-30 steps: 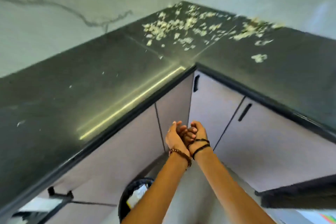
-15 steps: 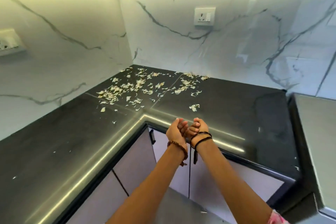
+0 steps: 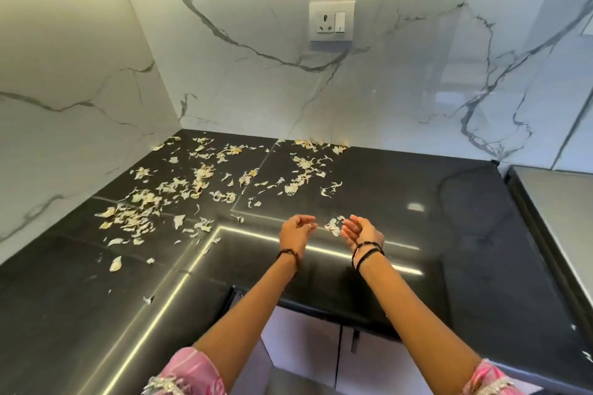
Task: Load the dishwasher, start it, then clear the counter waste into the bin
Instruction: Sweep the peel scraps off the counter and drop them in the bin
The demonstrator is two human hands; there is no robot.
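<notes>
Both grips, left hand point(image 3: 296, 231) and right hand point(image 3: 359, 231), are being held loosely cupped, holding nothing, above the black tabletop point(image 3: 417, 202), flanking a peel scrap point(image 3: 333, 225); more peels point(image 3: 192, 183) are being left scattered behind.

No readable text anywhere here, the wall socket point(image 3: 332, 21) above the counter point(image 3: 417, 202) has no legible markings either.

Bright, even light from above the counter point(image 3: 401, 208), whose glossy black top carries long streaks of glare near its front edge; wide-angle bending toward the corners, slight softness overall
</notes>
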